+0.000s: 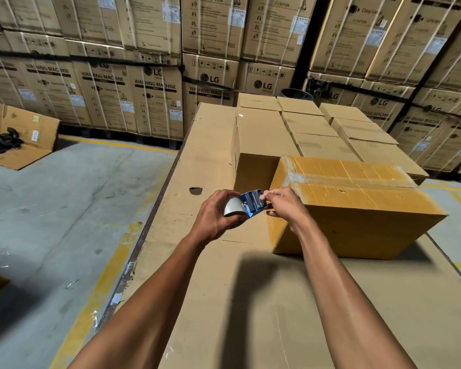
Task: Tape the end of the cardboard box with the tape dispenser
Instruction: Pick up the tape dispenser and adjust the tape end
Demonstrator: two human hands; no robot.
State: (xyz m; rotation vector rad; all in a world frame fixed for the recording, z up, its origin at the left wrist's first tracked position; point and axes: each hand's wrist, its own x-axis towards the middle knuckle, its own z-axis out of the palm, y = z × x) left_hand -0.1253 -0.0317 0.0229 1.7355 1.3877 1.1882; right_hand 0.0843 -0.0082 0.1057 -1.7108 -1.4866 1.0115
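both hands [216, 214] [285, 206], fingers clenched on the tape dispenser [246, 205], beside the cardboard box [357, 206]

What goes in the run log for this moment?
left hand holds tape dispenser | right hand pinches its front end | cardboard box top seam taped | near end untaped

Left hand [213, 214] covers most of the tape roll [233, 206]; right hand [285, 206] hides the dispenser [253, 202] tip. Box [351, 206] near end faces away, unseen. Both arms cut off at the bottom edge.
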